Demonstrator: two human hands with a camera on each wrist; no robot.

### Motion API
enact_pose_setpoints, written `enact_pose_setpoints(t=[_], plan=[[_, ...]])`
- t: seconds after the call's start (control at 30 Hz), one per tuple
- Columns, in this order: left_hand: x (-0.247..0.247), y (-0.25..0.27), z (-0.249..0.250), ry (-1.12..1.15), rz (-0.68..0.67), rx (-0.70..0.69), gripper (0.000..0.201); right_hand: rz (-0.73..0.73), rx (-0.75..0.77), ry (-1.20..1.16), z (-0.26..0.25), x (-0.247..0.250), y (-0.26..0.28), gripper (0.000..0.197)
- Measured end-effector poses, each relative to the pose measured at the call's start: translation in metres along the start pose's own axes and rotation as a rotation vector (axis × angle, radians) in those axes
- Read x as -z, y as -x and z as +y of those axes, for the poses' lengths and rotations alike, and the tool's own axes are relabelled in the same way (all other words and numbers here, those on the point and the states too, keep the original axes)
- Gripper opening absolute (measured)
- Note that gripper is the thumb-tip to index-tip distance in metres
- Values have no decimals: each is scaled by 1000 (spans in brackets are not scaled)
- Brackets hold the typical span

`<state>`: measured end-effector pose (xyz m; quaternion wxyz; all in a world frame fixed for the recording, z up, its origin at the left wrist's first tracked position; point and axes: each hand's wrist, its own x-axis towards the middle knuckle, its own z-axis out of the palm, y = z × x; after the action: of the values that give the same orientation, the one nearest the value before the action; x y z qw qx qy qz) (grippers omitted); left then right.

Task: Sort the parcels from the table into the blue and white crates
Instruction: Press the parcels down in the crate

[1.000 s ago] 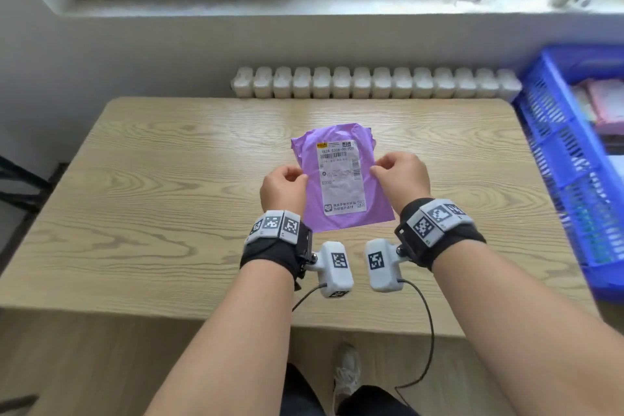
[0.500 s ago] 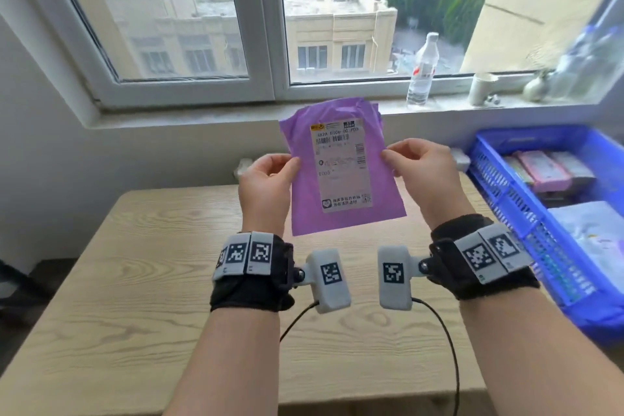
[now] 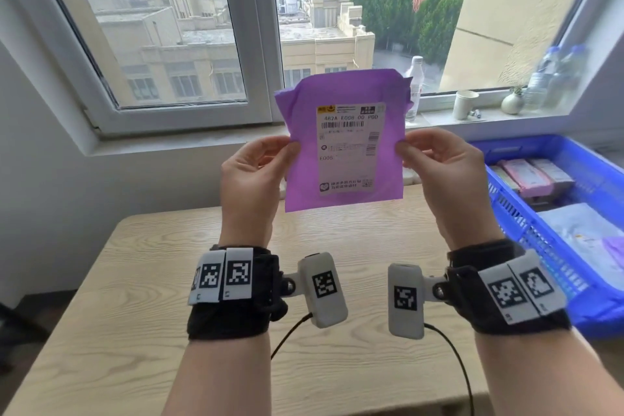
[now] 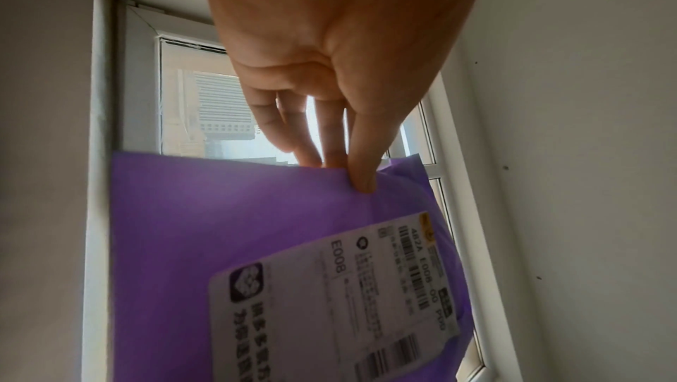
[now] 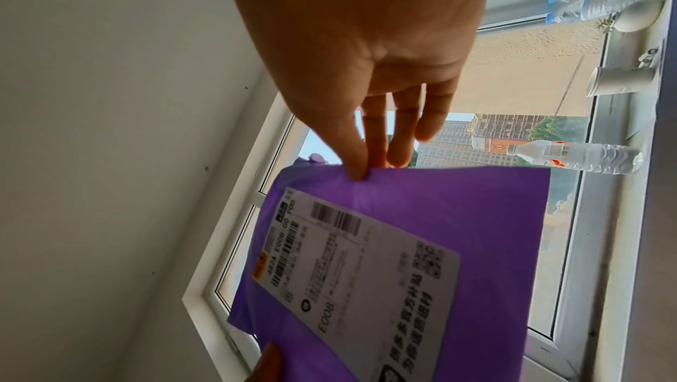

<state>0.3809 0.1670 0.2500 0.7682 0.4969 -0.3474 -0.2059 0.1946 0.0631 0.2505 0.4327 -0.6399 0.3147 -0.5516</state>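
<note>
We've got the purple parcel pinched at both side edges, left hand and right hand, held up over the desk. Blue crate already holds several; this one's still unsorted, and we can't see the white crate.

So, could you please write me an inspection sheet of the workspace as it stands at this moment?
Surface: wooden table, light grain; no parcels seen on the visible part.
Job's things: purple parcel held upright in the air, white shipping label facing the person; blue crate to the right, holding pink and pale parcels; white crate not in view.
Clutter: water bottle, paper cup, small vase and more bottles on the windowsill.
Grippers: left hand pinches the parcel's left edge, right hand its right edge.
Cables: black cable hangs from each wrist camera.
Surroundings: window onto city buildings and trees; white walls.
</note>
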Motion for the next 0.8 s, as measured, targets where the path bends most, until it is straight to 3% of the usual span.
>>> enact_pose_setpoints(t=[0.23, 0.43, 0.63, 0.8], plan=[[2, 4, 5, -14, 13, -29, 10, 18, -8, -59, -14, -7, 6, 16], [3, 9, 3, -89, 24, 21, 8, 40, -109, -98, -14, -7, 6, 7], [-1, 6, 1, -30, 44, 58, 4, -21, -138, -29, -12, -7, 10, 9], [-3, 2, -7, -47, 52, 85, 5, 55, -104, 52, -8, -3, 13, 10]])
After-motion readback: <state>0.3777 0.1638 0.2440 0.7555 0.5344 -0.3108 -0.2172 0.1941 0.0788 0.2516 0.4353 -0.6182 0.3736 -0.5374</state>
